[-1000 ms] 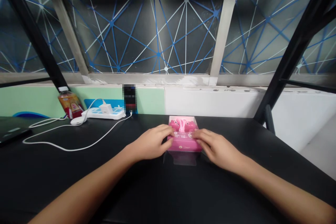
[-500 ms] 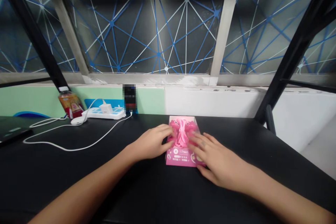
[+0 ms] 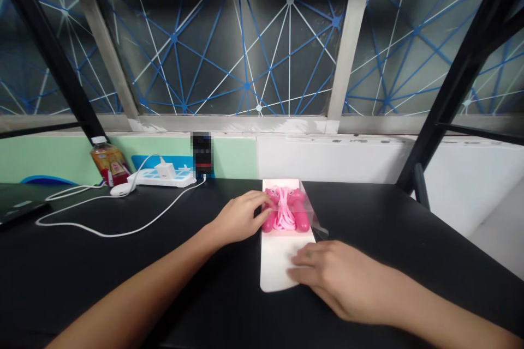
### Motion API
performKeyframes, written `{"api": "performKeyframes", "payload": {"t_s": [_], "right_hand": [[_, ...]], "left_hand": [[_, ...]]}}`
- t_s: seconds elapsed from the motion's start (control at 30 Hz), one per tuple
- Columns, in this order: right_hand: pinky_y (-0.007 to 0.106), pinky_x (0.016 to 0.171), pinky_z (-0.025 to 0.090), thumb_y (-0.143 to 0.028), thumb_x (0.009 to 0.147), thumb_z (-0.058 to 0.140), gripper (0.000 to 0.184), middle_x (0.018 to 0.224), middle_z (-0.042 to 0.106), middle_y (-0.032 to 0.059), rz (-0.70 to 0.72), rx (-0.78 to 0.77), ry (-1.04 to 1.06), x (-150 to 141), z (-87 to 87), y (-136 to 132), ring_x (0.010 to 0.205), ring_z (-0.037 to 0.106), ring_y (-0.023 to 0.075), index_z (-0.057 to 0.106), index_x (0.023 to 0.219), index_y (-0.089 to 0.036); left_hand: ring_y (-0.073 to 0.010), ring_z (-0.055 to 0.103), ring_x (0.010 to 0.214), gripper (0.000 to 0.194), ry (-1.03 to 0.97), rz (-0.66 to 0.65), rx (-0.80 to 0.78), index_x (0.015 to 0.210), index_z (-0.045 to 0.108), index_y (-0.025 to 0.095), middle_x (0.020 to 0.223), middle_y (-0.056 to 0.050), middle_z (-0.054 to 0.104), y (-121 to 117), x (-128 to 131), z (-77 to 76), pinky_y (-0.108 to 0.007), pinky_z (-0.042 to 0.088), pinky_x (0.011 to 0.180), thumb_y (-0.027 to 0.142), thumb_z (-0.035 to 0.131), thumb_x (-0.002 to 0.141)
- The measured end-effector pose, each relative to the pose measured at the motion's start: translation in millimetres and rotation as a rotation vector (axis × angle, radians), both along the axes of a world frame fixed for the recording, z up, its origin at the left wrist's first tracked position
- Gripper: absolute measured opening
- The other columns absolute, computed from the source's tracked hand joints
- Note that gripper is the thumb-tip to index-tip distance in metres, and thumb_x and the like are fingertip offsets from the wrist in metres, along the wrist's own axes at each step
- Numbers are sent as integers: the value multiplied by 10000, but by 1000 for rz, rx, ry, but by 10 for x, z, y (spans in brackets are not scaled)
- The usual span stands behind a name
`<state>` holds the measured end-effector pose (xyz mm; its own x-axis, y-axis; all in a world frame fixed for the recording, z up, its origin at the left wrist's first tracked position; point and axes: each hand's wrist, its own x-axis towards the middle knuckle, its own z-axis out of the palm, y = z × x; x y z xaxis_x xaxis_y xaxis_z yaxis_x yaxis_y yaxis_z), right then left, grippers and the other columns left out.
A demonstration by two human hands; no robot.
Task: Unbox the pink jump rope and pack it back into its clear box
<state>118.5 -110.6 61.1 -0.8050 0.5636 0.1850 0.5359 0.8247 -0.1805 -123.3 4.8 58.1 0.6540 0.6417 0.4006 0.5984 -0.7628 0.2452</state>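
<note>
A jump rope (image 3: 285, 212) with deep pink handles and a light pink bundled cord lies in its shallow box (image 3: 279, 182). The box's white front flap (image 3: 276, 270) is folded out flat toward me on the table. A clear plastic cover (image 3: 314, 218) sticks out on the right side. My left hand (image 3: 245, 215) grips the box's left edge, its fingertips over the left handle and its thumb at the side. My right hand (image 3: 327, 275) lies on the right part of the flap, its fingers stretched out, slightly apart and a little blurred.
On the black table (image 3: 196, 294), a white power strip (image 3: 164, 176) with a plugged charger and a trailing white cable (image 3: 110, 235) lies back left. Near it stand a drink bottle (image 3: 109, 161) and a pixelated dark object (image 3: 202, 154). A dark flat device (image 3: 22, 212) lies far left.
The pink printed front panel has folded down toward me, showing its white inside. My right hand has moved nearer with it. My left hand stays at the box's left edge.
</note>
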Motion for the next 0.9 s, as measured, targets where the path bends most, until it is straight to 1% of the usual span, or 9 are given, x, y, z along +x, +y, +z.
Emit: {"api": "performKeyframes", "payload": {"t_s": [0.17, 0.33, 0.43, 0.5, 0.57, 0.67, 0.77, 0.83, 0.9], "right_hand": [[281, 877, 479, -139, 880, 566, 347, 1049, 734, -8, 144, -240, 72, -2, 224, -204, 958, 661, 176, 687, 1164, -298], [252, 810, 488, -185, 880, 594, 166, 893, 737, -17, 251, -342, 83, -10, 236, -252, 837, 652, 160, 728, 953, -251], [274, 819, 500, -208, 852, 597, 126, 908, 739, 4, 319, -413, 79, -8, 223, -234, 842, 657, 181, 708, 908, -225], [288, 852, 499, -242, 862, 587, 174, 975, 743, 38, 360, -477, 88, 0, 237, -225, 908, 666, 201, 706, 985, -208], [276, 855, 499, -265, 889, 571, 243, 1051, 736, 61, 363, -558, 133, 17, 264, -212, 970, 669, 202, 700, 1084, -199], [245, 764, 513, -311, 907, 593, 252, 1004, 738, 50, 237, -574, 240, 63, 280, -139, 877, 684, 175, 709, 1106, -211], [266, 695, 493, -279, 953, 526, 210, 841, 714, 11, -93, -289, 281, 134, 211, 36, 718, 649, 152, 711, 1044, -238], [304, 673, 478, -289, 936, 538, 228, 810, 686, 16, -301, -31, 215, 186, 119, 184, 708, 633, 180, 681, 1106, -239], [326, 675, 481, -386, 911, 587, 350, 895, 678, 47, -420, 55, 188, 224, 21, 314, 749, 639, 207, 620, 1216, -217]], "left_hand": [[-223, 613, 1127, 209, -48, 60, -21, 1060, 666, 244, 1192, -35, 673, 135, 23, -5, -354, 497, 962, 305, 520, 924], [-206, 679, 987, 187, -116, 70, -128, 990, 684, 224, 1235, -38, 665, 297, 27, -18, -303, 559, 808, 308, 562, 876], [-236, 605, 1186, 210, -119, 65, -95, 1042, 668, 231, 1299, -48, 635, 366, 29, -73, -353, 527, 944, 291, 541, 886], [-237, 510, 1310, 236, -95, 56, -63, 1094, 648, 233, 1365, -55, 589, 393, 31, -113, -395, 434, 1078, 295, 510, 912], [-233, 460, 1354, 266, -64, 61, -59, 1138, 631, 229, 1417, -69, 542, 401, 31, -135, -404, 369, 1134, 316, 477, 939], [-240, 436, 1367, 317, -32, 83, -68, 1197, 612, 228, 1467, -91, 475, 357, 20, -104, -407, 351, 1140, 352, 433, 968], [-239, 477, 1310, 322, -59, 105, 12, 1217, 601, 229, 1419, -92, 497, 218, -21, 21, -393, 368, 1109, 355, 441, 968], [-222, 580, 1137, 289, -51, 95, 50, 1164, 614, 219, 1205, -78, 612, 80, -61, 135, -349, 442, 997, 359, 486, 947], [-182, 632, 868, 235, 48, 41, -34, 1042, 651, 235, 963, -30, 652, -63, -96, 240, -285, 484, 774, 394, 514, 934]]}}
